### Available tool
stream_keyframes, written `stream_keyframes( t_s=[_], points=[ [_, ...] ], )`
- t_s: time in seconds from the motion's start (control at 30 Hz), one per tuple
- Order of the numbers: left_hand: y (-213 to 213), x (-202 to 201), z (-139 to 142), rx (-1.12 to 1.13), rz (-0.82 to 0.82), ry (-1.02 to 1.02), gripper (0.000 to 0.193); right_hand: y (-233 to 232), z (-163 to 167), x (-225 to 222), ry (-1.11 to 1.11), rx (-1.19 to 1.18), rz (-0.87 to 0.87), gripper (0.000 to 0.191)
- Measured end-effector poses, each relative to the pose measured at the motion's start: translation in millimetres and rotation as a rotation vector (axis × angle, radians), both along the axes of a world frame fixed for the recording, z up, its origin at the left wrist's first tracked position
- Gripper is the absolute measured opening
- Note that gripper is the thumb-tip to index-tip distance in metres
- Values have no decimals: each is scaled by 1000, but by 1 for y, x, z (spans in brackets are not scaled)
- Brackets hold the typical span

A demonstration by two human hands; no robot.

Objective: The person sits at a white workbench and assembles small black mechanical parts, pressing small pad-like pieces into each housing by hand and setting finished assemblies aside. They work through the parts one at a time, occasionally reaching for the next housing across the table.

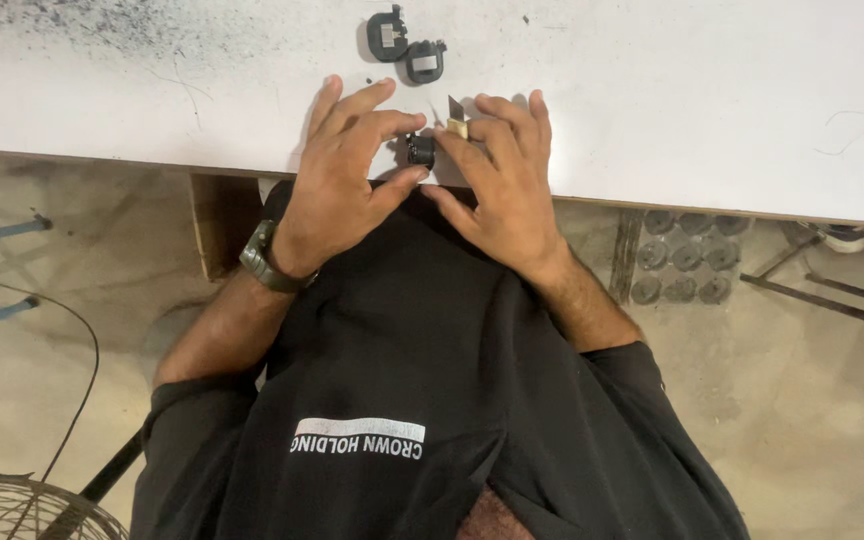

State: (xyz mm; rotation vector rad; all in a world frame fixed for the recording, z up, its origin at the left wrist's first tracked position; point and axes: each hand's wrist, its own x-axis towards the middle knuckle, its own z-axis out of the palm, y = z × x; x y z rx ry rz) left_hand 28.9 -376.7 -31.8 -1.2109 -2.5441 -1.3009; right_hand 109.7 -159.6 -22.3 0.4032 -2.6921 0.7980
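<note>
Both hands meet at the near edge of the white counter (712, 90). With my left hand (342, 190) I pinch a small black part (420, 150) between thumb and fingers; my right hand (507, 185) grips a short blade (456, 112) just beside it. Two similar black parts (407, 48) lie farther back.

— What sort of place is showing here?
— A workshop: a scuffed white workbench (702, 90) is standing over a dusty concrete floor (812, 400), with metal rods (832, 295) lying about.
</note>
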Motion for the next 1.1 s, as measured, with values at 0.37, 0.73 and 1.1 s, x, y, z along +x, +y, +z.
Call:
stream_keyframes(
  t_s=[0.37,0.73,1.1],
  points=[
    [-4,-2,21,-43,23,89,45,7,2,-21,-58,-3,125,44],
    [6,-13,20,-13,-236,-23,9,31,2,-45,-124,-23,361,41],
    [-47,-7,65,-510,-236,-28,30,44,9,-49,-94,1,388,38]
  ],
)
